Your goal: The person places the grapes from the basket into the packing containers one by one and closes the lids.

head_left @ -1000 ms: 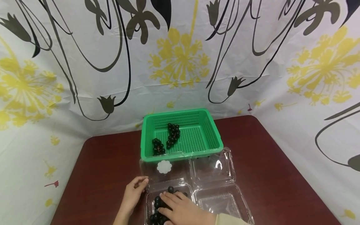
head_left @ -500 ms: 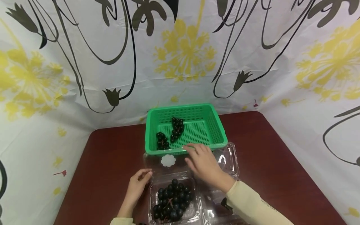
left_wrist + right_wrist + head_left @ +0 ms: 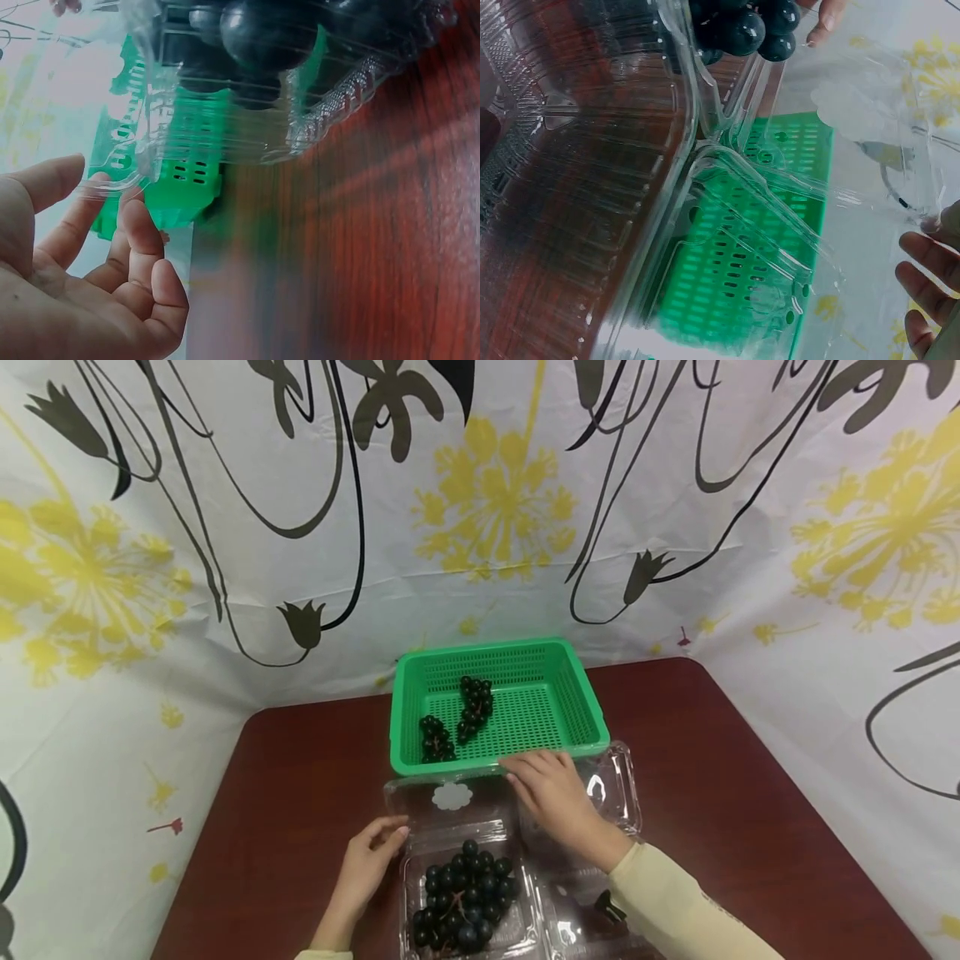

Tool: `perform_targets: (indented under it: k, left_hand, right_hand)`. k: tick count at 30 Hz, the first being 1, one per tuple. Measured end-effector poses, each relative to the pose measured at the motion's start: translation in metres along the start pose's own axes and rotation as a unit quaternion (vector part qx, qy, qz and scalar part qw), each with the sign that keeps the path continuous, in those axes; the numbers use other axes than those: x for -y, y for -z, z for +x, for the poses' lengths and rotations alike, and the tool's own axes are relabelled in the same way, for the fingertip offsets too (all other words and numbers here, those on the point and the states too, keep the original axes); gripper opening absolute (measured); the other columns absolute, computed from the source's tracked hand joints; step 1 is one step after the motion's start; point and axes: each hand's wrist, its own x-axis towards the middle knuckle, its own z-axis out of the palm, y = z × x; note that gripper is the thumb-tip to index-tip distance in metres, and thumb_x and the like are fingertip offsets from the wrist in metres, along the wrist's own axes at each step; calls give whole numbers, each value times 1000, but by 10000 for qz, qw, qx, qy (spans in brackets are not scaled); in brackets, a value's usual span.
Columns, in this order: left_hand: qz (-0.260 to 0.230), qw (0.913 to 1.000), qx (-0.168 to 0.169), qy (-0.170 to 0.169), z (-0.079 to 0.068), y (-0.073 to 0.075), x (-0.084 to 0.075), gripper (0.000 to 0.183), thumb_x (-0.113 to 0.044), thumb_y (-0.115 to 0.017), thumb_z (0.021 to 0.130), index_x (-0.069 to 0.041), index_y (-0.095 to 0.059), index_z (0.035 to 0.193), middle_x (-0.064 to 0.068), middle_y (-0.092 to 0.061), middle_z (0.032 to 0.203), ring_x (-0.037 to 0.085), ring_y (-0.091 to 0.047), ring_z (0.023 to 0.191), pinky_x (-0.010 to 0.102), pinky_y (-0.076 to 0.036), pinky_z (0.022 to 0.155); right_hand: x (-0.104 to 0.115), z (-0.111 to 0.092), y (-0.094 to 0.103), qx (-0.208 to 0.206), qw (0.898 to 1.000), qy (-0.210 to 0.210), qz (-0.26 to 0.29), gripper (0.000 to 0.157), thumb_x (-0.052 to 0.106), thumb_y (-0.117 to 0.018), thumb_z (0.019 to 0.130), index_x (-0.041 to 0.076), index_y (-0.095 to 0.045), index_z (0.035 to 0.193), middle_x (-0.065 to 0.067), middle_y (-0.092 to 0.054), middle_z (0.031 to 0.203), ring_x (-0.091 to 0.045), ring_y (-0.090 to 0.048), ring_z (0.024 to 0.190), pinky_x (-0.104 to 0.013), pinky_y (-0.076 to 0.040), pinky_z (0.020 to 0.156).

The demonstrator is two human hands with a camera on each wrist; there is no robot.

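A bunch of dark grapes (image 3: 467, 897) lies in the left compartment of a clear plastic clamshell container (image 3: 534, 902), whose lid (image 3: 487, 806) stands raised at the back. My left hand (image 3: 362, 864) is at the container's left side; in the left wrist view its thumb and forefinger lie about a clear plastic edge. With my right hand (image 3: 551, 793) I hold the lid's far edge near its middle, the fingers bent over it. Grapes (image 3: 739, 30) also show through the plastic in the right wrist view. My right sleeve covers part of the right compartment.
Directly behind the lid stands a green plastic basket (image 3: 525, 718) with two small bunches of dark grapes (image 3: 474, 706) in it. A small black object (image 3: 609, 906) shows beside the right sleeve. The brown table (image 3: 315, 760) meets a flower-printed sheet (image 3: 480, 602).
My right hand has left the grapes, moved up and back, and now holds the lid's far edge. The left hand stays at the container's left side. The view has shifted slightly.
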Motion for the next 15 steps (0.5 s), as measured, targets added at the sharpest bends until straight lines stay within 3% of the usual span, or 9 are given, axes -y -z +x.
perform_targets:
  k: [3,10,15]
  left_hand:
    - [108,9999,50,27,-4,3,-1,33,-32,-66,91,-14,-67,119,5,-67,92,10,-55,78,25,-44,67]
    - [439,9988,87,-187,-13,8,-2,38,-31,-65,92,-10,-65,124,11,-69,115,18,-65,101,30,-52,81]
    - [469,9985,-88,-274,-20,10,-3,31,-28,-66,91,-7,-67,114,8,-71,103,13,-65,93,25,-51,78]
  right_hand:
    - [-1,-2,1,-209,9996,163,2,23,22,-66,87,15,-70,109,2,-72,105,-15,-64,96,-37,-42,88]
    - [0,-11,9,-408,9983,305,276,18,20,-72,82,17,-72,100,5,-73,95,-12,-66,87,-36,-39,84]
    - [2,-22,14,-332,9978,331,470,14,18,-72,82,17,-71,96,7,-72,88,-7,-64,80,-36,-40,84]
